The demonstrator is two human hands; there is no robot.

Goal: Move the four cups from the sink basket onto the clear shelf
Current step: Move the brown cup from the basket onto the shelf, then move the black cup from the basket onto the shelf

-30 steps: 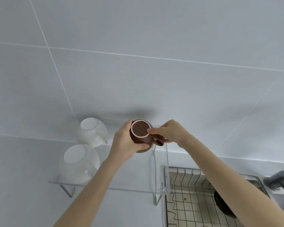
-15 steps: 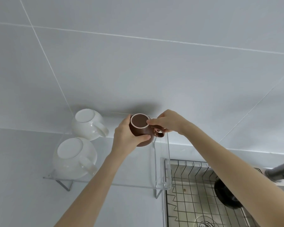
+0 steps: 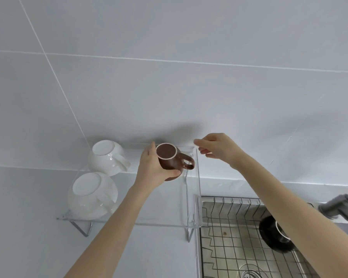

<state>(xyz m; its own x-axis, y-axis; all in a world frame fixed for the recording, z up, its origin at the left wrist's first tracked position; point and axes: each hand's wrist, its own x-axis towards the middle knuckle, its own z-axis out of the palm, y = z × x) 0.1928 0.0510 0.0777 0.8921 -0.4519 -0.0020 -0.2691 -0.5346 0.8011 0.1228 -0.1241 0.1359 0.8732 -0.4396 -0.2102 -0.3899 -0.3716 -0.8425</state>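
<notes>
Pale grey wall tiles with thin white grout lines fill the background above a transparent acrylic shelf on bent metal legs, which stands beside a steel sink fitted with a black wire basket. Two round white ceramic cups sit upside down on the shelf's left end, one at the back and one nearer the front. The left hand is wrapped around an inverted brown ceramic mug, its handle pointing right, low over the shelf's back right part; whether it touches the shelf cannot be told. The right hand hovers just right of the mug, fingers loosely spread and gripping nothing. A dark cup lies in the basket, partly hidden by the right forearm
</notes>
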